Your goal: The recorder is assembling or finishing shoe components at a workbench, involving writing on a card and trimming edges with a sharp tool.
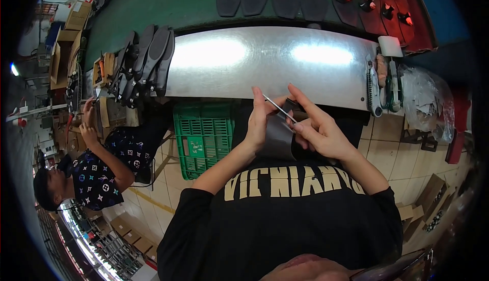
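Both my hands are raised in front of my body, at the near edge of the metal work surface. A thin metal rod-like tool (278,109) slants between them, from my left thumb down to my right fingers. My right hand (323,132) is closed, pinching the tool's lower end between thumb and fingers. My left hand (257,123) has its thumb upright and its fingers curled behind a small black strap-like piece (290,103). Its grip is partly hidden. Below the hands is a dark, smooth, sheet-like surface (275,139); what it belongs to is unclear.
Black footwear soles (153,51) are piled on the left of the metal surface (265,57); several more with straps (282,1) line the green bench. Cutters and tools (374,87) lie at right beside a plastic bag (428,97). A green crate (204,141) and a co-worker (97,166) are at left.
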Demonstrator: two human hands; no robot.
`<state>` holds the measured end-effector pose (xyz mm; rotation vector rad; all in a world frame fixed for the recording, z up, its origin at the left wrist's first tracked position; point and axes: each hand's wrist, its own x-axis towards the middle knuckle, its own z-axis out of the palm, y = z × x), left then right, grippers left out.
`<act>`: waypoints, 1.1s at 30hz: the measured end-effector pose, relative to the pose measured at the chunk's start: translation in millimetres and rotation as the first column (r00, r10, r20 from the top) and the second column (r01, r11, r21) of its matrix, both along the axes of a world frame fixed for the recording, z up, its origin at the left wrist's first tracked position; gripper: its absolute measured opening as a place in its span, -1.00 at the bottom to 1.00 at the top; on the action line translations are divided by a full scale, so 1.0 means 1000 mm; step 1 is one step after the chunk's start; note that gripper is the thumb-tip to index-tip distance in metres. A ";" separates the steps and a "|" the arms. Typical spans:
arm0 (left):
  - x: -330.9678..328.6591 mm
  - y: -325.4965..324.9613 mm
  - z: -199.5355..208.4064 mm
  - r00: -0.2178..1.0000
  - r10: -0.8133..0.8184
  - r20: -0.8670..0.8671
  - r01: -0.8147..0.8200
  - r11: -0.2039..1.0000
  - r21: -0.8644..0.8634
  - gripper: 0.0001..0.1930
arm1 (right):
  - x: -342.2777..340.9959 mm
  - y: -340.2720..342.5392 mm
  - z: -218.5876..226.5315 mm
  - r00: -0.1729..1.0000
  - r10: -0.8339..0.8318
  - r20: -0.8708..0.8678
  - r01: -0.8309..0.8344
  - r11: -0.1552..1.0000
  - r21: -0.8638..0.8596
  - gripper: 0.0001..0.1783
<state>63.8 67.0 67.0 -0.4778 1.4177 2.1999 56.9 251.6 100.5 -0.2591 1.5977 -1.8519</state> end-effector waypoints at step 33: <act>0.049 -0.012 0.017 0.960 -0.204 -0.193 0.197 0.979 -0.059 -0.54 | 0.059 0.005 -0.015 0.915 -0.006 0.402 0.124 0.955 -0.268 -0.48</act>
